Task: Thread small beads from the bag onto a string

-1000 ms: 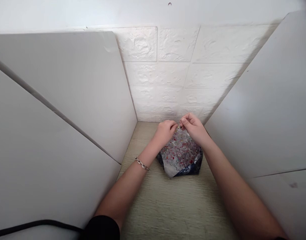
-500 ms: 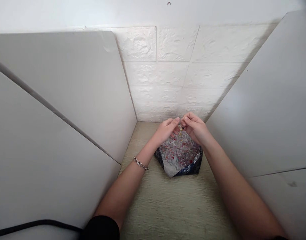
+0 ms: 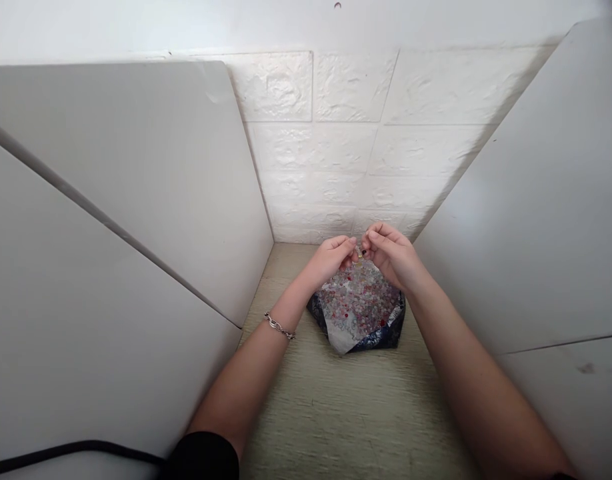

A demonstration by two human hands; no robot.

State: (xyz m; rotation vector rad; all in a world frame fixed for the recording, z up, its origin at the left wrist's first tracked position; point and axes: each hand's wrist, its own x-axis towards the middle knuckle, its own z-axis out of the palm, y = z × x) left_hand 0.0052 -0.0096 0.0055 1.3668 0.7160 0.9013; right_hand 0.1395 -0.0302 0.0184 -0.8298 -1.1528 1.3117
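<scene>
Many small beads (image 3: 361, 300), mostly clear and pink with a few red and yellow ones, lie in an open pouch of dark patterned cloth (image 3: 379, 341) with a pale lining. Over its far edge my left hand (image 3: 333, 260) has thumb and forefinger pressed together; whatever they pinch is too small to make out. Close by on the right, my right hand (image 3: 391, 257) is also closed in a pinch. A tiny dark bead (image 3: 364, 253) shows at its curled fingers. Between the two hands are small yellowish bits, perhaps beads; any thread is too fine to see.
The pouch rests on a pale wood-grain tabletop (image 3: 336, 413). A white brick-patterned wall (image 3: 316, 147) stands behind, with grey panels at the left (image 3: 136, 167) and right (image 3: 546, 200). A black cable (image 3: 76, 445) runs at lower left.
My left hand's lower fingers have curled in, and the hand has shifted very slightly. The dark bead by my right hand has moved a little up and left. The pouch stays put.
</scene>
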